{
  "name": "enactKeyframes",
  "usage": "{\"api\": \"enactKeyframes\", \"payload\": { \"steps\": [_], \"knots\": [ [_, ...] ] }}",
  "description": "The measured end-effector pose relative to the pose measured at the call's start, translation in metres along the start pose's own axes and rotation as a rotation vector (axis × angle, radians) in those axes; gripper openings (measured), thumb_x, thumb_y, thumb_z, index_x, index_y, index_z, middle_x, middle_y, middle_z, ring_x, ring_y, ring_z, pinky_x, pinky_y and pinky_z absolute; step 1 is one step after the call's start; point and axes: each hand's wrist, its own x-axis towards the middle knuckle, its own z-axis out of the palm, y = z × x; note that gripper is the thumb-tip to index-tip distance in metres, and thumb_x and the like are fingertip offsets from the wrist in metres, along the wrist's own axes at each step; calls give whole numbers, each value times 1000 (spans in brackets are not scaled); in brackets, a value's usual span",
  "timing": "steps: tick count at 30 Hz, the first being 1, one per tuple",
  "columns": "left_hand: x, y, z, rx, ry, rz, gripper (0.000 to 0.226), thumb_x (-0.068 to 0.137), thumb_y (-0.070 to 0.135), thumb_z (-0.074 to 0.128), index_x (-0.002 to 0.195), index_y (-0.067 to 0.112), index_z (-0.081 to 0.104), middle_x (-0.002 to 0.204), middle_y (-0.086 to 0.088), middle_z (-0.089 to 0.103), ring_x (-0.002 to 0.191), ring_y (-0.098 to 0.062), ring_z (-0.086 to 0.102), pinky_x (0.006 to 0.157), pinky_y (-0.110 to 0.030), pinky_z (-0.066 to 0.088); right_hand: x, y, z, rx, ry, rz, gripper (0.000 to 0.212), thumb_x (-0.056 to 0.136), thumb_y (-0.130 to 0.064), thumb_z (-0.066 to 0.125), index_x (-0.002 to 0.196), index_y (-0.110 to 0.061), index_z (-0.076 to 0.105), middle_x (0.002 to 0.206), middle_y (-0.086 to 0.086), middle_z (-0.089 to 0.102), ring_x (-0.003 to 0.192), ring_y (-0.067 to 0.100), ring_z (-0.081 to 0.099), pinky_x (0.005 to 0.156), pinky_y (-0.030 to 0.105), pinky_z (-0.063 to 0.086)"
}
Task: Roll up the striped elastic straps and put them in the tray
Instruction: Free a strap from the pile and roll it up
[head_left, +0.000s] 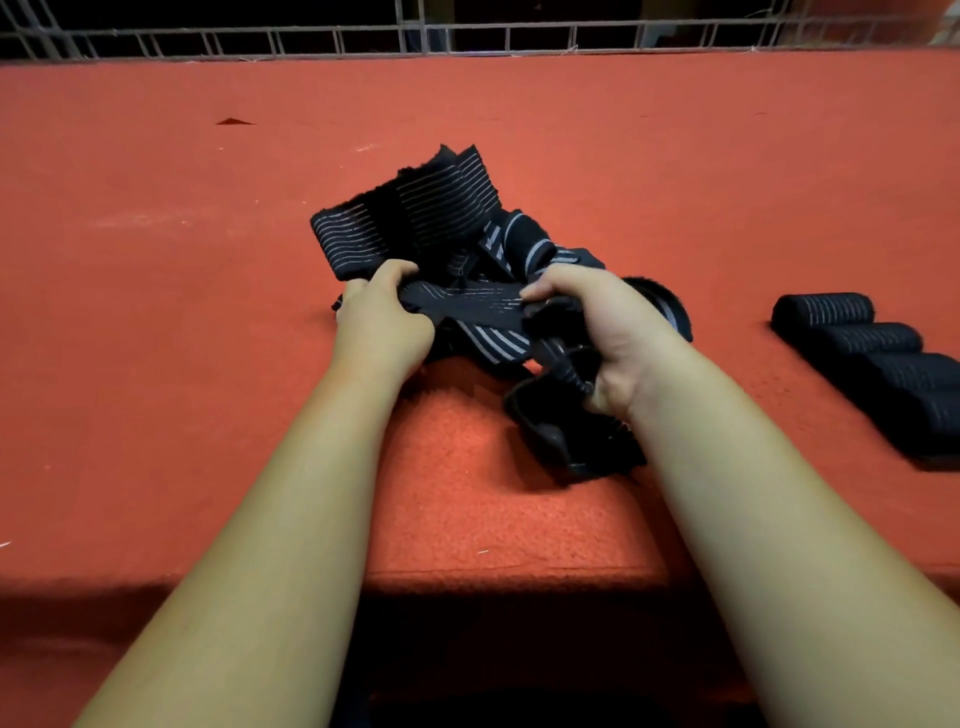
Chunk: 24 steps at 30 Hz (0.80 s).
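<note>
Left hand: fingers curled round one end of a strap, thumb on top, pinching it flat.
Right hand: thumb and forefinger pinch the other end of the same strap; the lower fingers are closed on a bunched length of it, which hangs toward the table edge.
Strap: black with thin pale stripes, drawn taut between the two hands just above the heap. It is probably held so to pull it free and smooth it before rolling.
Heap of straps: loose, crumpled and overlapping, in the middle of the table beyond the hands. It is within easy reach, so one strap can be taken at a time.
Rolled straps: several finished rolls side by side, touching, at the right and well apart from the heap. This keeps done work clear of undone work.
Tray: not clearly made out. The base under the rolls is too dark to tell.
Table: covered in red cloth, against which the dark straps show plainly.
Wire grid: runs along the far edge.
Stage: judged partway, with several rolls done and a heap left.
Writing: no brand, label or lettering can be read.
</note>
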Motion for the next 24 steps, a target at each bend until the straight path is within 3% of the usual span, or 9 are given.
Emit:
{"api": "enactKeyframes", "payload": {
  "steps": [4,8,12,17,19,24],
  "knots": [
    [5,-4,4,-77,28,-50,53,88,37,83,136,44,62,133,-13,56,124,-36,59,114,-42,48,-9,-7,11,308,-84,17,36,100,-14,56,63,-10,58,59,7,63,40,20,60,43,22,51],
    [11,-10,7,-136,45,-70,54,85,37,86,131,45,59,131,-8,65,118,-27,65,107,-37,52,-7,-6,21,453,-180,-9,31,98,-16,54,68,-10,61,67,7,63,49,21,63,58,30,57],
    [12,-13,10,-129,52,-57,52,89,28,82,133,39,56,130,-2,66,113,-21,63,93,-32,48,-12,-9,31,632,-212,-93,63,106,-14,45,45,-6,60,54,4,57,35,15,54,34,21,43],
    [9,-14,10,-127,90,-44,53,91,13,78,133,33,53,126,2,69,108,-18,64,87,-27,41,-11,-7,41,704,-230,-118,56,104,-17,43,50,-10,57,59,0,54,36,11,46,31,19,34],
    [7,-15,9,-120,115,-30,57,90,8,72,134,37,51,123,5,70,111,-24,68,84,-29,42,-10,-6,41,718,-241,-132,48,102,-19,45,54,-15,49,60,-4,46,39,8,34,35,17,25],
    [7,-18,3,-82,116,-46,79,92,15,65,160,46,38,127,-2,75,118,-30,69,90,-31,48,-11,-17,34,727,-204,-210,30,93,-18,52,66,-22,39,68,-5,35,57,10,17,44,18,15]
  ]
}}
